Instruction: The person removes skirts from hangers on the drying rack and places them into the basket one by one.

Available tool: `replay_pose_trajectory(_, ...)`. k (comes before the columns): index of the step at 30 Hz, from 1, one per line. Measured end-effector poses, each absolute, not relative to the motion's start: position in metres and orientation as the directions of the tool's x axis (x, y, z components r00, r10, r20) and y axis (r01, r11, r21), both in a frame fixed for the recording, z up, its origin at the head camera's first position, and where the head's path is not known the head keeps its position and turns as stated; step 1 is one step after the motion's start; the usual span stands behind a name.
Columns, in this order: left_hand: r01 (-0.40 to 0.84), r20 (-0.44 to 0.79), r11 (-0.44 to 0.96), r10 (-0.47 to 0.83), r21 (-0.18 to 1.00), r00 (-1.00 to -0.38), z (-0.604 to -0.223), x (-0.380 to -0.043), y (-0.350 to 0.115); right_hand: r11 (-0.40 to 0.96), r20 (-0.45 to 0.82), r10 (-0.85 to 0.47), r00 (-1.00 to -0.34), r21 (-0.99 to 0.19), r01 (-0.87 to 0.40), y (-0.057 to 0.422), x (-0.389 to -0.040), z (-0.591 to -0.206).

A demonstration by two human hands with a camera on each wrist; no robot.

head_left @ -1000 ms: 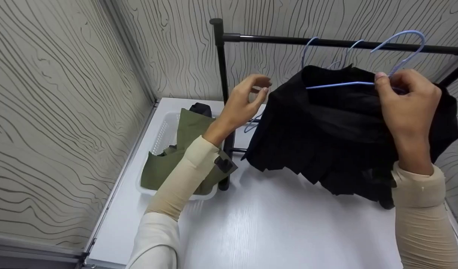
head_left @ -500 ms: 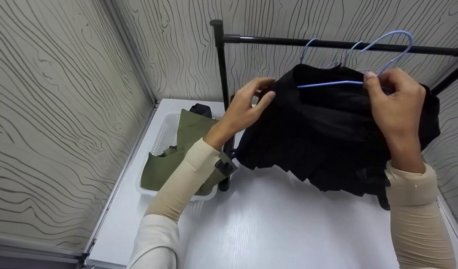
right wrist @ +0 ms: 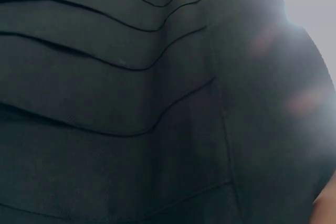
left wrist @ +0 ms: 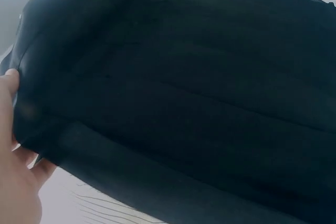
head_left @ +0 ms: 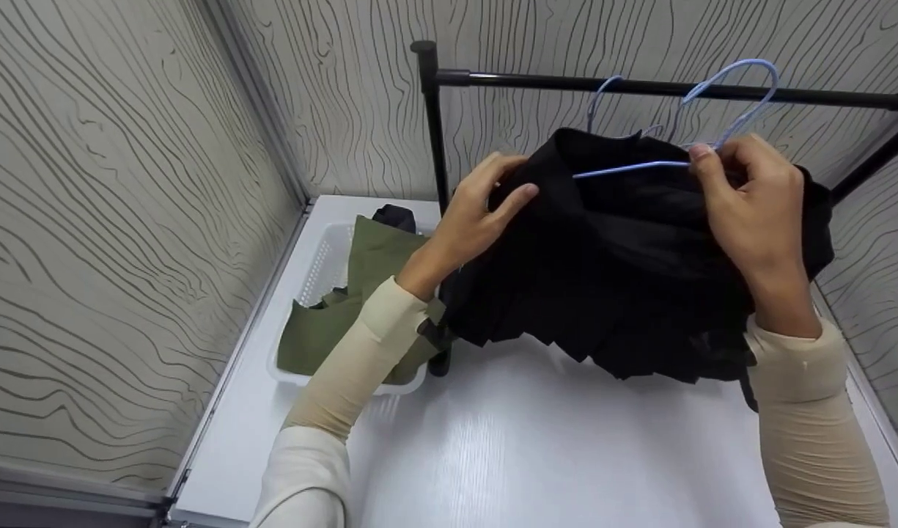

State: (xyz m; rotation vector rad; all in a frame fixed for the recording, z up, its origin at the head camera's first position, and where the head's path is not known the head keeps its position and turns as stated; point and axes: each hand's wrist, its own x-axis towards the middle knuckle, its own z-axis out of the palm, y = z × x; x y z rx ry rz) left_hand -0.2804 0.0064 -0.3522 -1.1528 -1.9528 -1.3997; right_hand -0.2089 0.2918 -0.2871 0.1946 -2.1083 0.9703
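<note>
A black pleated skirt (head_left: 602, 293) hangs in front of me from a blue wire hanger (head_left: 632, 169), whose lower bar shows in the waist opening. With thumb and fingers my right hand (head_left: 760, 209) grips the hanger below its hook, beside the waistband. My left hand (head_left: 474, 213) pinches the skirt's upper left edge, thumb in front and fingers behind. The left wrist view shows that hand (left wrist: 18, 182) at the edge of the dark cloth (left wrist: 173, 87). Pleats of the skirt (right wrist: 105, 93) fill most of the right wrist view. The hanger's left end is hidden inside.
Behind the skirt runs a black rack rail (head_left: 522, 78) on a black post (head_left: 432, 139). Another blue hanger (head_left: 592, 106) hooks over it. A white basket (head_left: 325, 257) with green cloth (head_left: 379, 253) stands left on the white table (head_left: 566, 455).
The right hand has carried the hanger and skirt leftward. The left hand, earlier apart from the skirt, has come to its upper left edge and taken hold of it.
</note>
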Motion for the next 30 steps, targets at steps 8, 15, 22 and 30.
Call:
replay_pose_trajectory(8,0.860,0.806,0.130,0.306,0.493,-0.507,-0.352,-0.281,0.004,0.694,0.719,0.149,-0.679,-0.565,-0.447,0.276,-0.199,-0.279)
replay_pose_trajectory(15,0.865,0.822,0.133,0.269,0.484,-0.501,-0.354,-0.281,0.002,0.686,0.730,0.107,-0.675,-0.545,-0.482,0.269,-0.195,-0.276)
replay_pose_trajectory(22,0.869,0.838,0.111,0.230,0.482,-0.494,-0.358,-0.278,-0.002,0.679,0.745,0.050,-0.665,-0.513,-0.524,0.264,-0.191,-0.273)
replay_pose_trajectory(30,0.888,0.872,0.086,0.172,0.451,-0.459,-0.360,-0.278,-0.004,0.676,0.710,0.079,-0.700,-0.554,-0.485,0.267,-0.191,-0.275)
